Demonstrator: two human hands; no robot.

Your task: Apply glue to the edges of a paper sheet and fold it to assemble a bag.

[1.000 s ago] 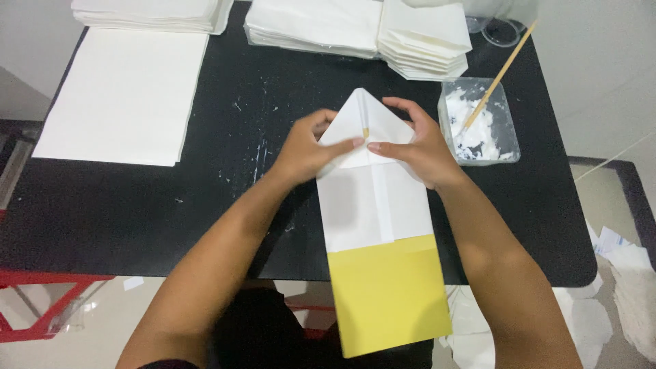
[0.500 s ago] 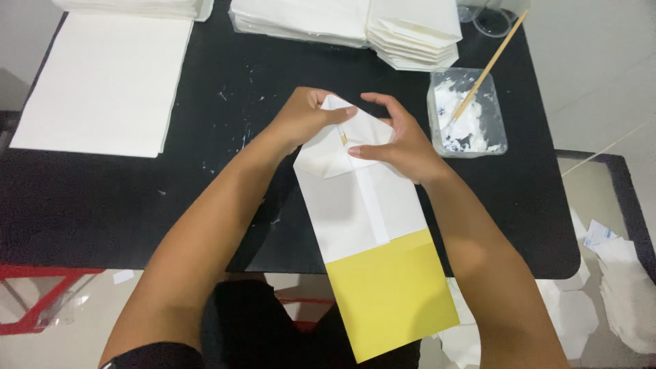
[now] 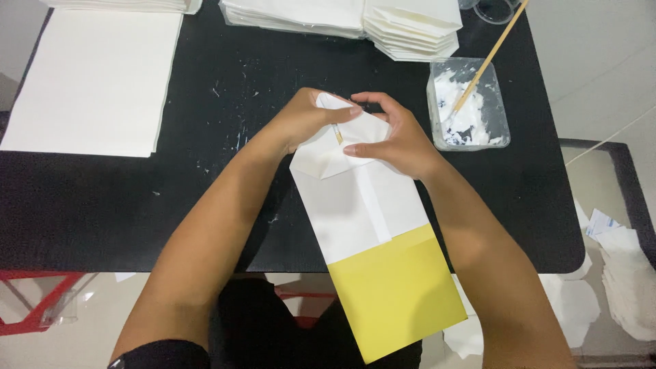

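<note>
Paper, white for most of its length and yellow at the near end, makes a long flat bag (image 3: 369, 225) that lies on the black counter (image 3: 137, 198), its yellow end hanging over the near edge toward the person. Both hands work on the far end, where the white paper is folded into flaps. The left hand (image 3: 307, 123) lies on the far flap with its fingers curled over the edge, pressing it down. The right hand (image 3: 396, 140) bends its fingers over the other side, thumb and fingertips pinching the fold. So both hands are closed on the paper, and I think they hold it this way to keep the flaps flat and lined up on the middle seam.

Just to the right of the hands stands a clear plastic tub (image 3: 469, 104) with white paste smeared inside, and a thin wooden stick (image 3: 488, 58) leans in it, its end in the paste. It is close enough to reach easily. At the far edge lie stacks of folded white paper pieces (image 3: 342, 17). On the left, well apart, rests a flat pile of large white sheets (image 3: 92, 78). Small white specks are scattered on the counter near the hands. On the floor at the right lie some torn white scraps (image 3: 629, 273).
</note>
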